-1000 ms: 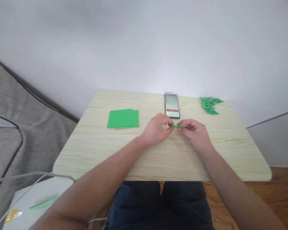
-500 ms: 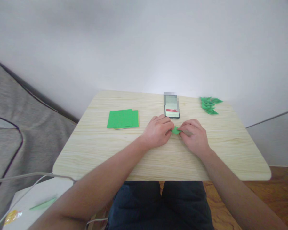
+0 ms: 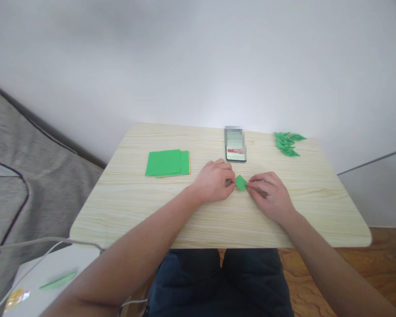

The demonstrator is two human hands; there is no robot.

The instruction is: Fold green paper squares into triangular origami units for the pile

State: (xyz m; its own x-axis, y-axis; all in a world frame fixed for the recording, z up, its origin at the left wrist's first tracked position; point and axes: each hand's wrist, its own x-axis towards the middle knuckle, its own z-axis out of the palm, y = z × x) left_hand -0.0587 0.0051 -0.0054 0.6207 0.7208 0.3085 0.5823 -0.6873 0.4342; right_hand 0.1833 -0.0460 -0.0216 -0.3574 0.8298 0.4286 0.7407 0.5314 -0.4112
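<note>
A small folded piece of green paper lies on the light wooden table, near its middle. My left hand pinches its left corner with curled fingers. My right hand pinches its right corner, fingers closed and resting on the table. Both wrists lie on the tabletop.
A stack of green paper sheets lies at the table's left. A phone with a lit screen lies just behind my hands. Several folded green pieces are piled at the back right corner. A grey sofa stands at the left.
The green paper was held as a thin strip above the table; now it is lowered onto the table as a small folded shape. Both hands came down and nearer to me.
</note>
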